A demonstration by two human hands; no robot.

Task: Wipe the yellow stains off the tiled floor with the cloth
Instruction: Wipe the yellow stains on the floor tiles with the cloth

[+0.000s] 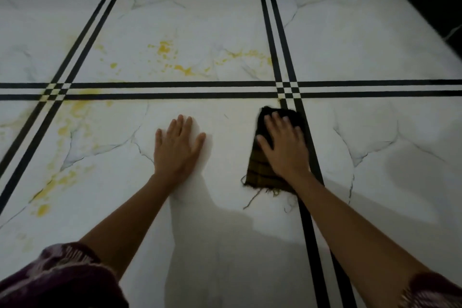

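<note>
A: Where are we keeping the cloth point(265, 157)?

B: We are pressing it flat under our right hand point(285, 147), fingers point(276, 120) spread and released, on the tiled floor point(375, 45), at about four o'clock from the picture's middle. It is lying across the black double stripe point(308, 220).

A: And our left hand point(176, 150)?

B: We are resting it flat on bare tile just beside, fingers splayed, grasping nothing.

A: The yellow stains point(163, 49)?

B: They are showing at twelve o'clock and out toward nine.
</note>
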